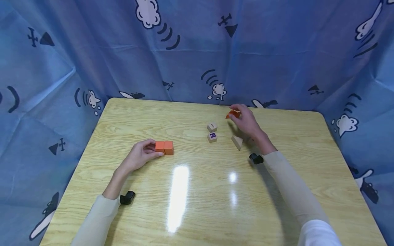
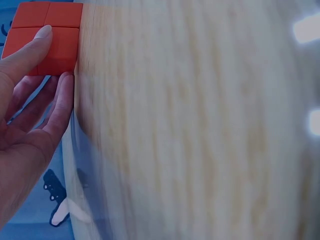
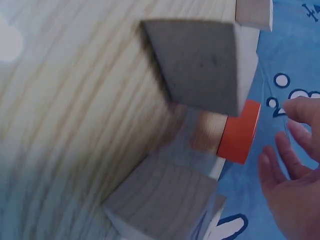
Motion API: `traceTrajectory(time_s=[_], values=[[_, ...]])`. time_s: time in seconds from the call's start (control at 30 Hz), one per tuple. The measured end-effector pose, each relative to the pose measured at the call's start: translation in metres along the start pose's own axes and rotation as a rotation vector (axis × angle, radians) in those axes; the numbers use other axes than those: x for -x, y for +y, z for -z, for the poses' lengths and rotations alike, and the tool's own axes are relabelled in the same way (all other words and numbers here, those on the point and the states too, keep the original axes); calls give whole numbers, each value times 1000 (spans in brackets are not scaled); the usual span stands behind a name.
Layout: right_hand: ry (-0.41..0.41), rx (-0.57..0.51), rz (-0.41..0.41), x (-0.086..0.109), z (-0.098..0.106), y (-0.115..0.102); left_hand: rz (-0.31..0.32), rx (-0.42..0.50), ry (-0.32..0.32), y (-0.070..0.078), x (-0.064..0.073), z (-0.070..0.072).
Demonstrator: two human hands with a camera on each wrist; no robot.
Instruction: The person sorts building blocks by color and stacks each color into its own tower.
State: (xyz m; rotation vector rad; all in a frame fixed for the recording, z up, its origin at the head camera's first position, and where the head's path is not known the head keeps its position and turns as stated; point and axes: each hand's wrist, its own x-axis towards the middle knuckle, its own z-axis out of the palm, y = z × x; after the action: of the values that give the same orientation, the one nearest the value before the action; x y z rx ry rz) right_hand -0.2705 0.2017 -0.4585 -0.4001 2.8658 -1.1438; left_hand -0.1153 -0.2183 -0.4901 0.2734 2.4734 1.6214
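Note:
My left hand (image 1: 139,158) holds a tight group of orange cubes (image 1: 168,148) at the left middle of the table. In the left wrist view, the thumb lies across the cubes' (image 2: 61,49) near faces, with the fingers on their other side. Near the back edge, my right hand (image 1: 247,123) is over an orange triangular block (image 1: 231,114), partly hidden by the fingers. The right wrist view shows the fingers loosely bent and spread, with a gap to the orange block (image 3: 239,134). Whether a fingertip touches it, I cannot tell.
Two small wooden letter cubes, one marked R (image 1: 212,137), stand left of the right forearm. A plain wooden triangular block (image 1: 237,142) lies close to that wrist, with something partly hidden beside it. A blue patterned curtain (image 1: 191,68) borders the wooden table (image 1: 203,191).

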Motion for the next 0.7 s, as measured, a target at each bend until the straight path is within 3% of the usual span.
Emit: traceTrajectory(time_s=[0.4, 0.7], values=[[-124, 69, 3, -4, 2, 15, 7, 7, 1, -1, -2, -1], [-137, 59, -39, -3, -1, 16, 22, -12, 1, 0, 1, -1]])
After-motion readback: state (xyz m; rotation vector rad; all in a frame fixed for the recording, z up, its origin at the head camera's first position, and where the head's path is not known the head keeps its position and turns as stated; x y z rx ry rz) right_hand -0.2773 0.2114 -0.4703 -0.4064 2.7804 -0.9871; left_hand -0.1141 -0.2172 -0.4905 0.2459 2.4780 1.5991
